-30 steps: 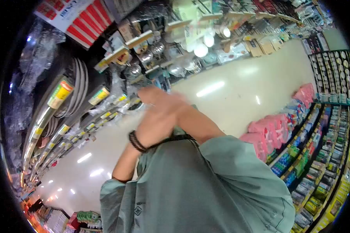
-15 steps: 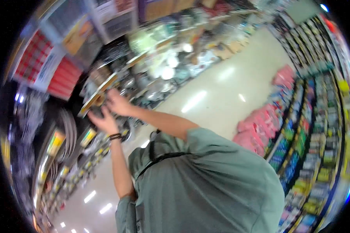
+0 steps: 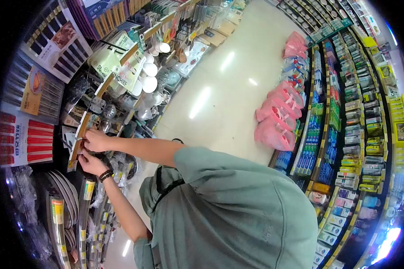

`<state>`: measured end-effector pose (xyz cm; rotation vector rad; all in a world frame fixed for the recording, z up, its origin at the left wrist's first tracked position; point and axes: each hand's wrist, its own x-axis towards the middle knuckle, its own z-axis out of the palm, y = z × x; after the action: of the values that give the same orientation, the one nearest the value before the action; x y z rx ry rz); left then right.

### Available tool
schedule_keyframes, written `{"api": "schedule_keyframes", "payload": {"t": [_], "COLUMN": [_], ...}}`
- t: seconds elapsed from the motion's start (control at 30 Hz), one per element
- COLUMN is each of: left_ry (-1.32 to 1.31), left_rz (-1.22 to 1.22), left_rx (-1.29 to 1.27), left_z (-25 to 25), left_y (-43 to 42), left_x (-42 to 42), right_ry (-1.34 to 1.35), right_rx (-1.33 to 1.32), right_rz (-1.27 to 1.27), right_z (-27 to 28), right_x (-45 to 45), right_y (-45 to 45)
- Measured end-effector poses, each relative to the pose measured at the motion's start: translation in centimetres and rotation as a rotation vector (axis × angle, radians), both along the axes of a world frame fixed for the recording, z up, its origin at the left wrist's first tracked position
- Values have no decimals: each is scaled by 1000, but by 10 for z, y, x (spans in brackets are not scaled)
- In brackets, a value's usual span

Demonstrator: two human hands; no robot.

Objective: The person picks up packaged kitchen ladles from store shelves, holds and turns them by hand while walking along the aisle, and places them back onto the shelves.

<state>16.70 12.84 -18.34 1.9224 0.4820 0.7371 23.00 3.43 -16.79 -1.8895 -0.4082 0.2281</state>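
Note:
My left hand (image 3: 93, 163), with dark beaded bracelets (image 3: 106, 175) on its wrist, is at a shelf-edge price rail (image 3: 75, 150). The fingers are bent in at the rail, and what they pinch is too small to make out. Just above it in the view, my right hand (image 3: 97, 140) is closed at the same rail, its fingertips partly hidden. Wrapped metal utensils (image 3: 107, 112) hang beside the right hand. Packs of red-and-white chopsticks (image 3: 27, 139) are behind the rail.
White ladles (image 3: 149, 69) and other kitchen tools hang along the upper shelf. Stacked pans (image 3: 63, 193) are at lower left. Across the pale floor (image 3: 202, 112), pink bags (image 3: 278, 116) lie against shelves of packaged goods (image 3: 354, 112).
Both hands have moved left and down in the view. Their fingers, spread before, are now drawn in at the rail. The picture has become sharper as the camera turned.

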Motion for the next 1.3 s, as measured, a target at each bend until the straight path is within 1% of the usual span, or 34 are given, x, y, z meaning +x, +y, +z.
{"api": "schedule_keyframes", "payload": {"t": [0.1,0.13,0.17,0.23,0.27,0.3,0.37,0.43,0.47,0.5,0.53,0.57,0.63,0.67,0.7,0.73,0.77,0.8,0.83,0.9,0.93,0.97,1.0,1.03,1.1,1.13,1.17,1.2,1.23,1.3], "left_ry": [-23,-36,-42,-85,-34,-83,-66,-3,-63,22,-4,35,66,85,58,23,-52,-131,-240,-524,-604,-642,-601,-506,-269,-77,171,322,374,463], "left_rz": [-67,-90,-35,-95,-2,32,-44,-180,-267,-328,-373,-401,-579,-658,-762,-872,-972,-1024,-1105,-1399,-1569,-1712,-1782,-1815,-1813,-1844,-1844,-1802,-1807,-1795], "left_rx": [-58,-195,-238,-138,-10,10,-23,-3,-294,-361,-487,-516,-557,-539,-594,-587,-571,-598,-566,-368,-255,-146,-43,37,68,-83,-295,-457,-513,-761], "left_z": [-16,-11,-7,-11,-5,-3,-8,1,-15,-5,-6,10,15,22,44,66,88,142,184,253,269,272,261,240,193,170,161,150,142,138], "left_y": [10,2,-10,-16,-25,-35,-42,-54,-56,-63,-69,-84,-104,-120,-145,-173,-210,-267,-310,-387,-412,-425,-424,-415,-384,-375,-370,-366,-364,-364], "left_x": [-3,-7,-15,-26,-35,-44,-61,-79,-79,-81,-79,-75,-58,-47,-34,-18,-2,-1,-4,-34,-58,-81,-98,-111,-131,-129,-132,-137,-140,-153], "right_ry": [20,-86,-84,-161,-126,-95,251,542,708,742,709,723,617,474,318,154,-19,-253,-484,-626,-645,-664,-609,-545,-460,-415,-368,-309,-251,-256], "right_rx": [188,222,273,386,369,350,602,709,688,772,821,796,975,1025,1069,1188,1295,1340,1376,1564,1565,1565,1482,1403,1474,1504,1511,1527,1551,1558], "right_rz": [-209,-249,-322,-373,-352,-331,-270,-183,-237,-243,-354,-463,-747,-878,-1009,-1049,-1085,-1044,-982,-793,-807,-822,-925,-1041,-1024,-1010,-1049,-1084,-1103,-1124], "right_z": [-20,-18,-15,-18,-35,-47,-37,-93,-71,-116,-88,-81,-72,-68,-62,-27,27,66,101,171,179,187,183,178,169,165,163,161,161,161], "right_x": [-14,-23,-37,-59,-70,-78,-115,-137,-150,-155,-168,-168,-164,-154,-141,-128,-118,-113,-107,-113,-131,-149,-176,-202,-241,-256,-268,-275,-281,-290], "right_y": [8,5,2,-9,-16,-26,-67,-96,-126,-143,-173,-195,-235,-255,-277,-303,-329,-361,-383,-379,-387,-394,-414,-426,-432,-434,-436,-435,-436,-443]}}
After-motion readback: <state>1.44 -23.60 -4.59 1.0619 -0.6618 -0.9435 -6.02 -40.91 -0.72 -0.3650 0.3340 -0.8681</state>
